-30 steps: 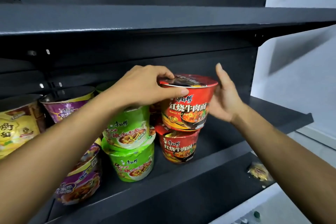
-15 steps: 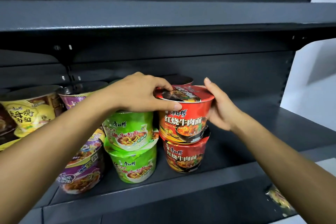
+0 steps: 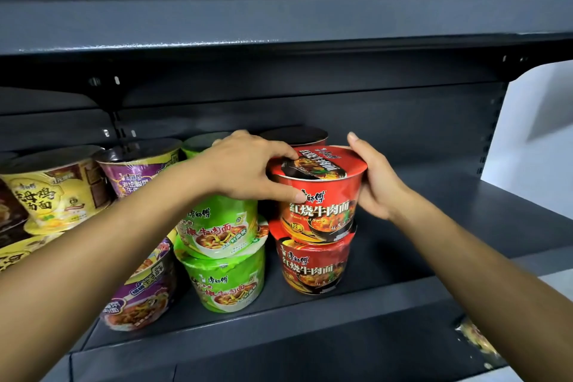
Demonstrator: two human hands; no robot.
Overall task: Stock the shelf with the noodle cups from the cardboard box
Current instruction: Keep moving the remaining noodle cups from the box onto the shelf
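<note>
We have the top red noodle cup [image 3: 319, 195] held between both hands: our left hand [image 3: 248, 167] curls over its near-left rim with the thumb pressed to the side wall, and our right hand [image 3: 376, 183] wraps its right side with fingers curved round the rim. It sits on the lower red cup [image 3: 311, 260], on the shelf [image 3: 341, 313], and looks to be resting there, though we cannot tell whether its full weight is down yet.

The risk we see is in the letting go. The lower red cup's film lid is soft and domed, so if the top red noodle cup is seated off-centre it may tilt toward the shelf's open right end, where nothing stands to catch it. Just left of the top red noodle cup, the green stack [image 3: 223, 245] stands close; our left wrist lies over it, and drawing that arm back carelessly could drag the upper green cup forward off its base.
</note>
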